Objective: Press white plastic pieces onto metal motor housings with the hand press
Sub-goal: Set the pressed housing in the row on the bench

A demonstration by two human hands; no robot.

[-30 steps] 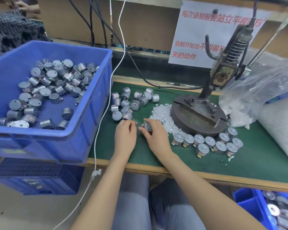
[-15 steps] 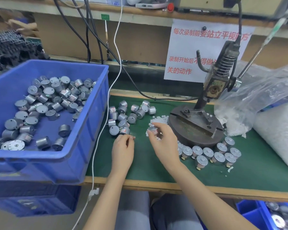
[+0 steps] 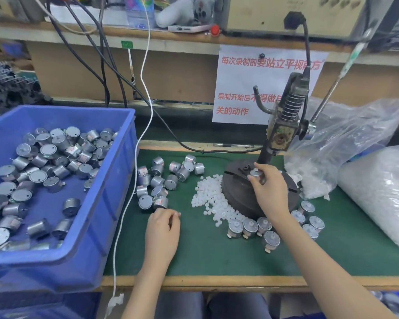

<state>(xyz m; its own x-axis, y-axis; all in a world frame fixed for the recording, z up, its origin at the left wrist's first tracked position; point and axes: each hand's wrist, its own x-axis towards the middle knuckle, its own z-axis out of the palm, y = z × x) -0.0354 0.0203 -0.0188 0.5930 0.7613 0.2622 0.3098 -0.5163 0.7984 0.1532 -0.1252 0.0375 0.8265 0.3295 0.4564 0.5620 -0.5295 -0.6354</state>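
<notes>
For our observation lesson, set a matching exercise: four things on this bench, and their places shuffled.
1 blue bin
2 loose white plastic pieces
3 gripped motor housing
4 clear bag

A in the right hand, at the hand press base
B left of the green mat
C right of the press
D heaped on the mat

Pairs: 1-B; 2-D; 3-A; 4-C

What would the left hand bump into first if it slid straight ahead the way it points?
Most likely the small heap of round silver metal motor housings lying on the green mat just beyond the left hand; depth is hard to judge.
</notes>
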